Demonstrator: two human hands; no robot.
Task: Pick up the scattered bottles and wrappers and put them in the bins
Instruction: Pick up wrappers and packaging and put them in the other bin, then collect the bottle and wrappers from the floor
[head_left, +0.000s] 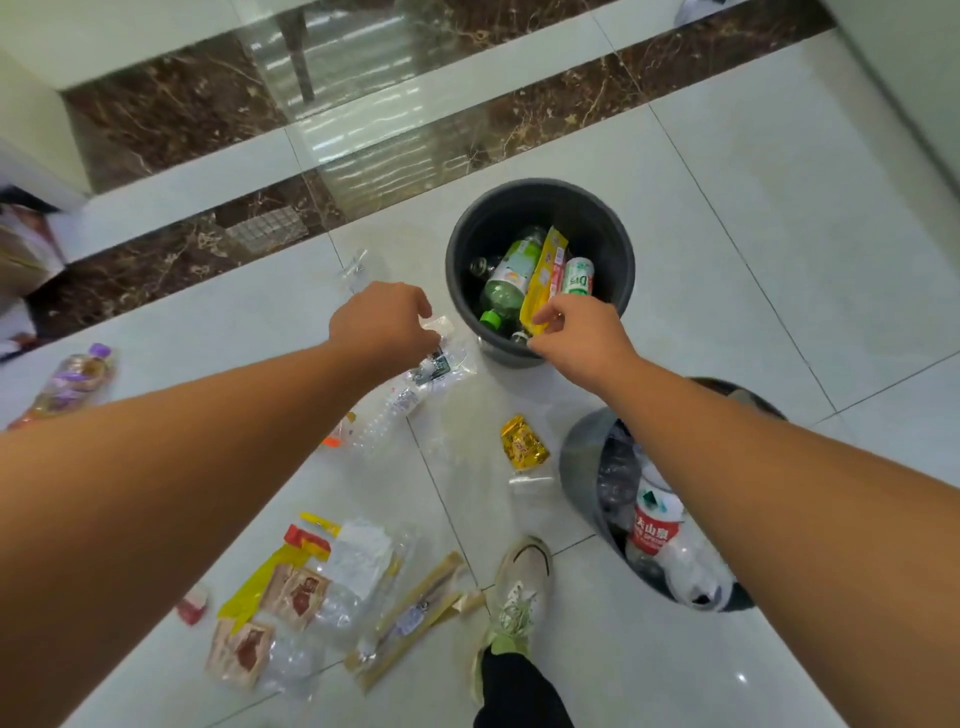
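Right hand (576, 335) pinches the lower end of the yellow wrapper (544, 273), which stands inside the far bin (597, 223) beside a green bottle (506, 283); left hand (384, 319) curls round a clear wrapper (439, 358) just left of that bin; other wrappers (291, 587) lie on the floor (727, 260); near bin (579, 457) holds bottles.

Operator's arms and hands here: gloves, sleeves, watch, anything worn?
Nothing worn. The left hand and right hand are bare: no gloves, no rings visible. The left forearm and right forearm show no sleeves, watch or bands up to the frame edge.
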